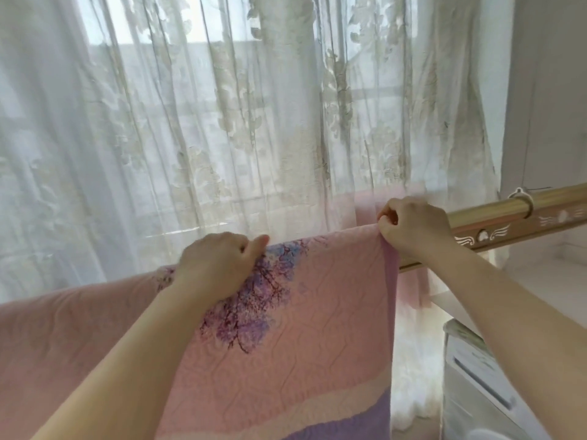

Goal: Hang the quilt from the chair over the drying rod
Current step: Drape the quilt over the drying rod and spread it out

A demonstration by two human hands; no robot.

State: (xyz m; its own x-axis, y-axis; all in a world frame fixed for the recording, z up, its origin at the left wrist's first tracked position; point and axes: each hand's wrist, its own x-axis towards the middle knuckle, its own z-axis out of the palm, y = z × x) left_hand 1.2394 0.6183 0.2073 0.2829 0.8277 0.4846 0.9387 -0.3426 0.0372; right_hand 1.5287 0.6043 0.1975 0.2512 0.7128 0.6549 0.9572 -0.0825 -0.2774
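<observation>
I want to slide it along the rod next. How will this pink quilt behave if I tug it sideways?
Probably floppy: the quilt folds limply over the rod and bunches under the right hand. Its padded stitching suggests some weight. The rod looks smooth, so it may slide, maybe unevenly beyond the left hand.

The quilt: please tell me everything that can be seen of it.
The quilt is pink, of soft stitched fabric with a wavy quilted pattern, a purple and blue tree print and a cream and lilac band low down. It hangs draped over the golden drying rod, its top fold along the rod, its right edge falling straight. The left hand presses the fold; the right hand pinches the top right corner. A sheer curtain hangs behind.
</observation>
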